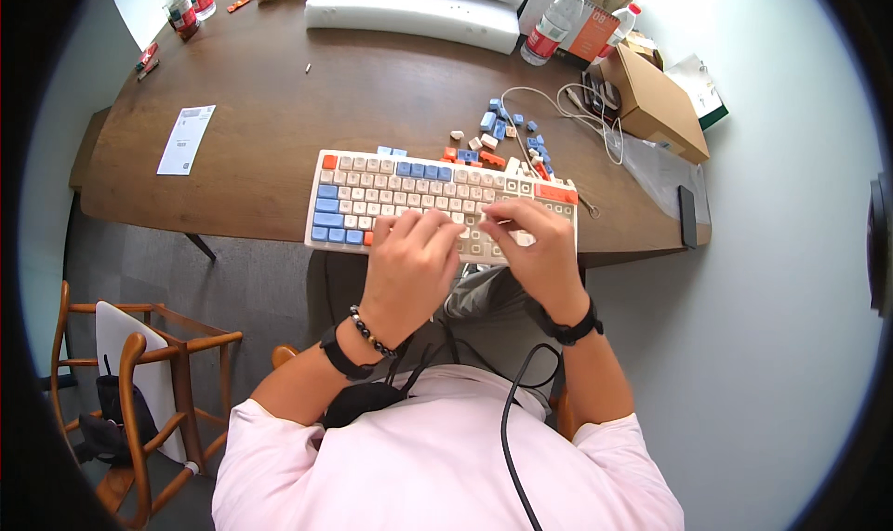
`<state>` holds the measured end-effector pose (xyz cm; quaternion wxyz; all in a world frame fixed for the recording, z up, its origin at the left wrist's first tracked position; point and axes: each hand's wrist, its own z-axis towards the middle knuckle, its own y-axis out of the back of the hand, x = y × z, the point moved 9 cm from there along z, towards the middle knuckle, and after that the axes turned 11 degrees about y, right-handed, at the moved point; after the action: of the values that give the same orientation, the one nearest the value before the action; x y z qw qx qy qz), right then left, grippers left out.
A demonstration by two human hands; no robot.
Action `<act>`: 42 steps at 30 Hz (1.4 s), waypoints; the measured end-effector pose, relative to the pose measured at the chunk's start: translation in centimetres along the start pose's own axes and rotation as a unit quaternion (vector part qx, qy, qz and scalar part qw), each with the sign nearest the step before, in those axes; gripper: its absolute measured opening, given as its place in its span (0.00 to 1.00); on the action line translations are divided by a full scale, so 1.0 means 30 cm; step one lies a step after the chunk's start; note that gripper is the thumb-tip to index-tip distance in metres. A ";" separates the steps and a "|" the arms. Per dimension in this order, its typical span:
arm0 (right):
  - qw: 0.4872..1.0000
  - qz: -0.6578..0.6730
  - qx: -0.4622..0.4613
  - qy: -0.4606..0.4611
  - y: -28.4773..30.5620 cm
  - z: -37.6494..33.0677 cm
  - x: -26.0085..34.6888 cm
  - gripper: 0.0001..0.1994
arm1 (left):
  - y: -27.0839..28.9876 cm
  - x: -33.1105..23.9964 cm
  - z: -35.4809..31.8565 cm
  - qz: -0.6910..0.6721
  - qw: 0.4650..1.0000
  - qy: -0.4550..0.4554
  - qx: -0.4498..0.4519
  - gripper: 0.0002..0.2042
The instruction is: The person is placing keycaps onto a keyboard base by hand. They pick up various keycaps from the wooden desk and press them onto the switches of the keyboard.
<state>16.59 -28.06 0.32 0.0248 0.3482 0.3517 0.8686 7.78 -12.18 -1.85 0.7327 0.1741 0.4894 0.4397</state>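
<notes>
A mechanical keyboard (pixel 372 192) with cream, blue and orange keycaps lies at the near edge of a brown wooden table (pixel 270 112). My left hand (pixel 409 261) rests over the keyboard's lower middle, fingers curled down onto the keys. My right hand (pixel 535 247) is over the lower right part, its fingers pinched together at a keycap; whether it grips one I cannot tell. Loose keycaps (pixel 507 131) in blue, cream and orange lie scattered just behind the keyboard's right end.
A white cable (pixel 577 112) loops behind the keycaps. A cardboard box (pixel 656 99), water bottles (pixel 555 24), a long white box (pixel 409 15), a paper sheet (pixel 186 139) and a dark phone (pixel 687 217) sit on the table. A wooden chair (pixel 139 382) stands at lower left.
</notes>
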 end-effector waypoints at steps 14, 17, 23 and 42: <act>0.995 -0.038 -0.084 0.034 -0.044 -0.113 -0.006 0.15 | -0.055 0.027 -0.034 -0.027 0.999 0.022 -0.025 0.21; 0.990 0.035 -0.131 -0.039 -0.050 -0.136 -0.036 0.17 | -0.066 0.038 -0.038 -0.021 0.999 0.028 -0.018 0.22; 0.991 -0.078 -0.042 0.101 -0.063 -0.127 -0.010 0.15 | -0.080 0.034 -0.043 -0.004 1.000 0.000 -0.029 0.23; 0.984 -0.132 0.054 0.111 -0.094 -0.109 0.027 0.07 | -0.077 0.035 -0.038 -0.009 0.999 0.019 -0.026 0.22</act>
<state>13.36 -27.66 -2.65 0.0813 0.2008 0.4412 0.8709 8.03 -12.79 -4.54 0.7312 0.1420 0.4932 0.4494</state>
